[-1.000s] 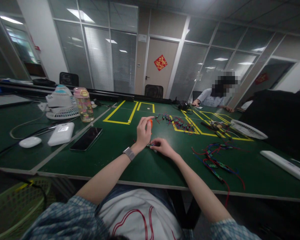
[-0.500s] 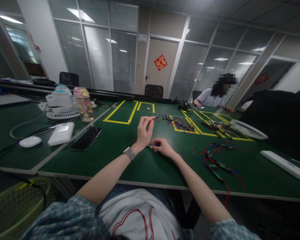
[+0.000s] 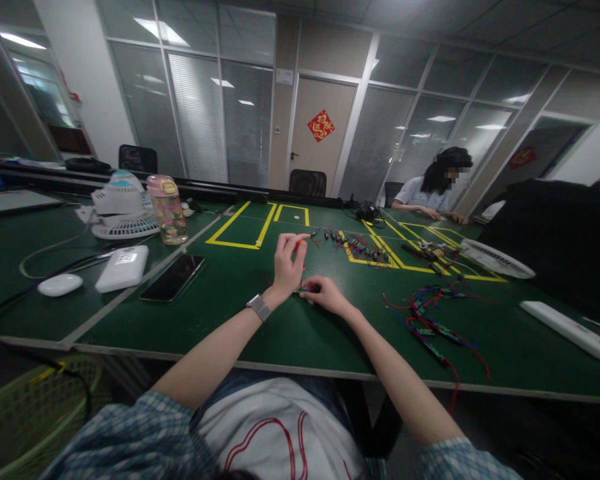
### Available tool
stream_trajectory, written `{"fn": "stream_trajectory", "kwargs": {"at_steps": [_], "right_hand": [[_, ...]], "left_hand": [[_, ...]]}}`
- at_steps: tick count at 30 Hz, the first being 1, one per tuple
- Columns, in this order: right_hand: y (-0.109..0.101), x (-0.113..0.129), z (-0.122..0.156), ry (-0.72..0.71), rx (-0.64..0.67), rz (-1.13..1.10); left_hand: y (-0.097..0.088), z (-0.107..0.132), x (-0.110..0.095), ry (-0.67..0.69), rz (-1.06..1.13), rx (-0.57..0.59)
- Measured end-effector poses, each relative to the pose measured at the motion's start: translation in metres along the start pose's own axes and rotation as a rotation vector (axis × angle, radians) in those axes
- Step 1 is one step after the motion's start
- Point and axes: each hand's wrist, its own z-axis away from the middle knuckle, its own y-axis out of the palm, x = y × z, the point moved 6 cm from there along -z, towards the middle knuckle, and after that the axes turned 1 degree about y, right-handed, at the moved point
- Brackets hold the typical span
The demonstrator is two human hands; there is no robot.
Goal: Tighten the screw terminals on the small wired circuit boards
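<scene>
Two hands meet near the middle of the green desk (image 3: 260,333). What they work on is small and largely covered. The left hand (image 3: 287,264) is lifted off the surface, and its thumb and forefinger are pinched on a thin red piece (image 3: 299,244). That piece is too slight to tell whether it is a wire or a tool tip. The right hand (image 3: 329,295) lies low on the desk just beside the left wrist. Its fingers (image 3: 314,289) curl together onto a small wired part (image 3: 301,291) that sits on the desk between the two hands. Most of that part is hidden under the fingertips, so its shape cannot be made out. A wristwatch (image 3: 258,307) shows on the left wrist.

To the right lies a loose wire bundle (image 3: 430,323), red, blue and green, well apart from the hands. More wires (image 3: 361,249) are strewn farther back on the yellow tape lines (image 3: 260,235). A long white bar (image 3: 570,330) runs off the right edge. To the left lie a phone (image 3: 173,277), a white box (image 3: 122,267) and a mouse (image 3: 60,284), with a pink bottle (image 3: 168,209) and a white fan (image 3: 121,212) behind them. A green basket (image 3: 20,413) is cut off at the lower left. A co-worker (image 3: 425,195) sits at the far end, hands on the desk.
</scene>
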Motion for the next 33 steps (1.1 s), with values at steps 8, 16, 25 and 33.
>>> {"fn": "stream_trajectory", "kwargs": {"at_steps": [8, 16, 25, 33], "right_hand": [[-0.0008, 0.0003, 0.0003, -0.016, -0.009, -0.003], [-0.0007, 0.0006, 0.0001, -0.017, -0.004, -0.002], [0.0007, -0.002, -0.0004, -0.016, -0.008, -0.021], [0.0008, -0.0023, -0.0011, -0.017, -0.003, -0.005]], "left_hand": [[0.0003, -0.0002, 0.0013, -0.002, 0.028, -0.014], [-0.0024, -0.0008, -0.0048, 0.026, 0.0, -0.013], [0.0009, -0.0012, -0.0013, 0.02, 0.075, 0.012], [-0.0013, -0.0007, -0.0033, 0.022, -0.022, -0.027]]}}
